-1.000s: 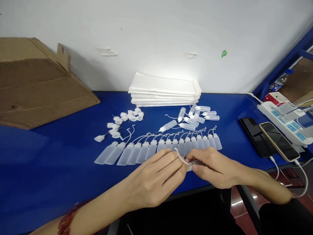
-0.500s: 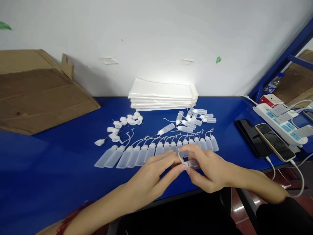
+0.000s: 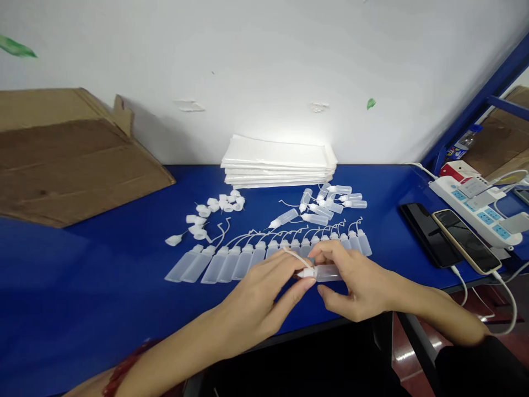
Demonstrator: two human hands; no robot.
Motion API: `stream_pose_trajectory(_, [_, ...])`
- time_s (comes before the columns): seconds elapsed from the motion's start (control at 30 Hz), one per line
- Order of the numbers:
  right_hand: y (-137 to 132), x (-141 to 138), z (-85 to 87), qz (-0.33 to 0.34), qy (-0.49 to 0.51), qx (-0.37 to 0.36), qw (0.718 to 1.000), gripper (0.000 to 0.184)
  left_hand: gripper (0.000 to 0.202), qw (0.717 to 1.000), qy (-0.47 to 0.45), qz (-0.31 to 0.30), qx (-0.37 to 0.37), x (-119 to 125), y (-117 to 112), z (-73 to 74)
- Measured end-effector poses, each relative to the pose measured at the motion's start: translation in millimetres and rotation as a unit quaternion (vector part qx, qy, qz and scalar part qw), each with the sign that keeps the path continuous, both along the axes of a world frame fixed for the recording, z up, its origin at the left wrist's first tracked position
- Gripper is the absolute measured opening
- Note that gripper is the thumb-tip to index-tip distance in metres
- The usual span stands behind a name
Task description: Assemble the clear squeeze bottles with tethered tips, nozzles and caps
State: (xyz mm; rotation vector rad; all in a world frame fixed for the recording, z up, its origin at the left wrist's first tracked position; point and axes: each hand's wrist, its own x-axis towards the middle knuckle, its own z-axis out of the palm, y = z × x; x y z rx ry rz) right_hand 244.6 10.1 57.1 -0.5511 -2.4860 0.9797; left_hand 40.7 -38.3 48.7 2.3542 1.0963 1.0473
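Observation:
A small translucent squeeze bottle with a white cap lies sideways between my hands, and a thin white strap loops up from its neck. My left hand is closed, pinching the bottle at its cap end. Around the bottle's body curves my right hand, its thumb and forefinger spread apart; the bottle's far end is hidden at the palm. Just behind my hands runs a row of larger flat translucent bottles with white tops and thin straps, part of it covered by my fingers.
Small capped bottles lie in a loose group behind the row. Needle-tipped white caps sit at left. A stack of white packets rests against the wall, a cardboard box at left. Two phones and a power strip are at right.
My right forefinger and thumb have spread apart, and more of the small bottle's body shows. Its strap now leans left over my left fingers. The view has shifted slightly.

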Motion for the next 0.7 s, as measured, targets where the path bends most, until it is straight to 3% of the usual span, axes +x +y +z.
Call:
stream_pose_trajectory(0.1, [5.4, 1.6, -3.4, -0.038, 0.061, 0.155, 0.985, 0.022, 0.02, 0.994, -0.057, 0.039, -0.085, -3.2, 1.9, 8.6])
stream_pose_trajectory(0.2, [10.1, 2.6, -5.9, -0.047, 0.097, 0.278, 0.955, 0.018, 0.034, 0.987, -0.054, 0.036, -0.147, -7.9, 6.2, 16.0])
stream_pose_trajectory(0.43, [12.7, 1.4, -11.9, -0.039, 0.154, 0.346, 0.925, 0.019, 0.043, 0.96, -0.099, -0.097, -0.245, -11.0, 9.1, 17.1])
stream_pose_trajectory(0.5, [12.3, 0.4, -13.2, -0.05, 0.162, 0.345, 0.923, 0.017, 0.041, 0.976, -0.082, -0.071, -0.191, -8.9, 7.3, 14.9])
stream_pose_trajectory(0.6, [10.5, -1.3, -13.3, -0.052, 0.179, 0.314, 0.931, 0.013, 0.033, 1.0, 0.002, 0.0, 0.028, -5.1, 4.2, 7.7])
stream_pose_trajectory(0.7, [7.6, -1.6, -10.0, -0.05, 0.176, 0.257, 0.949, 0.026, 0.014, 0.958, 0.095, 0.009, 0.272, -1.8, 1.4, -2.6])
